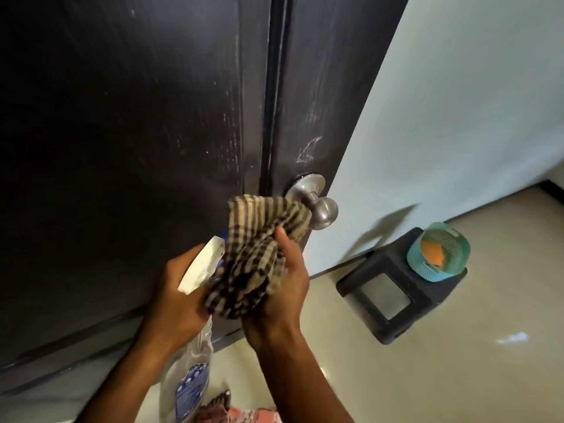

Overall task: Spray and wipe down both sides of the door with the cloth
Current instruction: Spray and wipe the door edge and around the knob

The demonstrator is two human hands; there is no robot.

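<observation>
A dark brown wooden door (137,132) fills the left and middle of the head view, with pale streaks on its surface and a round metal knob (323,210) near its right edge. My left hand (175,296) grips a clear spray bottle (195,367) by its white trigger head, nozzle pointing up toward the door. My right hand (285,288) holds a bunched brown and beige checked cloth (259,257) just below and left of the knob. The cloth's top edge lies close to the knob and overlaps the spray head.
A pale wall (457,117) stands right of the door. On the cream tiled floor (427,377) sits a low dark plastic stool (387,296) carrying a teal basket (439,253) with something orange inside. My foot and a patterned garment show at the bottom edge.
</observation>
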